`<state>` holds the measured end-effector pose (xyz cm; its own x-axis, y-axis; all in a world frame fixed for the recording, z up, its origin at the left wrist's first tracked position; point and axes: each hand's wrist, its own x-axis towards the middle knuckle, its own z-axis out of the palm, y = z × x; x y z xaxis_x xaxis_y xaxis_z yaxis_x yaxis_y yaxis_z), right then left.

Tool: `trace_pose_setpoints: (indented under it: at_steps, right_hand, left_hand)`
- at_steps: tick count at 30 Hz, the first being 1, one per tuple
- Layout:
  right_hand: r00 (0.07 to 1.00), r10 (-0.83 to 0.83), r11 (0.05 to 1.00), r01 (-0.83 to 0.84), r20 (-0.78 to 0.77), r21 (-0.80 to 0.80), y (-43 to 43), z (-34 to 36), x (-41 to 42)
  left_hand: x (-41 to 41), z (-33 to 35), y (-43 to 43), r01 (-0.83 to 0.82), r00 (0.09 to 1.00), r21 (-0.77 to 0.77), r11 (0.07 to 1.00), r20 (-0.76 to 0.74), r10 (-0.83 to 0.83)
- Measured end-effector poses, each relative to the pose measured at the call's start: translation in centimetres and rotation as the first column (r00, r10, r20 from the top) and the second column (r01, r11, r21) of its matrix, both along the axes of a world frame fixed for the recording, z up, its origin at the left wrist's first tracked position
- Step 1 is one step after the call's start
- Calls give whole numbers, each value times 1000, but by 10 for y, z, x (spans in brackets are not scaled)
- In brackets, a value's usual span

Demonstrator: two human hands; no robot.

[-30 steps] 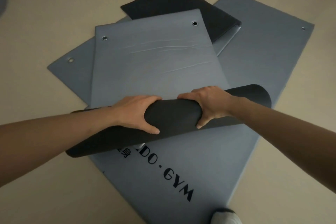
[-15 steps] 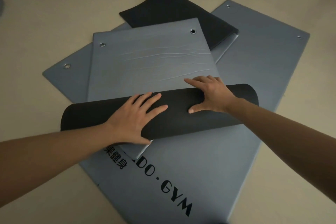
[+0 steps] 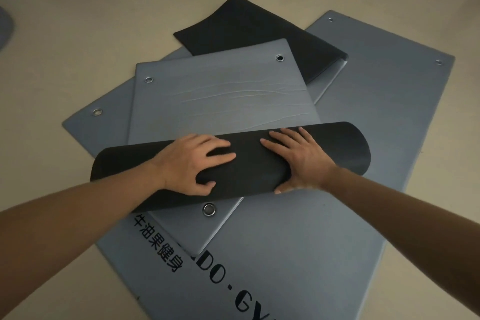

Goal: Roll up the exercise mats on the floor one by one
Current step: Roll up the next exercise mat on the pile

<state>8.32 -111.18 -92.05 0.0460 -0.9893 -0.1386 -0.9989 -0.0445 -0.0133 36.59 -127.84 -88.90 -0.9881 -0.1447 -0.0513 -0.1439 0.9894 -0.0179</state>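
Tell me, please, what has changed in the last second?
The black roll moved away from the person along the grey mat, uncovering an eyelet. The left hand and right hand released their grip and now press flat on it. The printed mat underneath stayed put.

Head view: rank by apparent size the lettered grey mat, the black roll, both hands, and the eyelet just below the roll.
1. lettered grey mat
2. black roll
3. left hand and right hand: they look alike, so they are not ranked against each other
4. eyelet
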Motion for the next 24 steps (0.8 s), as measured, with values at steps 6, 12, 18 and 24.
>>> trace_pose_setpoints:
  at_steps: [6,12,18,24]
  right_hand:
    - [986,-45,983,16,159,183,-45,22,-17]
    - [986,-61,988,82,152,-133,-17,7,-19]
    - [992,-32,989,14,-120,-146,-1,-11,-12]
    - [999,15,959,-24,-35,-281,-12,3,-14]
  left_hand:
    - [-8,-20,33,-299,940,-142,944,128,317]
    - [-19,-28,23,-355,909,-190,915,158,386]
    - [-23,-23,11,-346,923,-138,928,125,363]
    - [-21,-6,2,-311,939,-65,948,132,317]
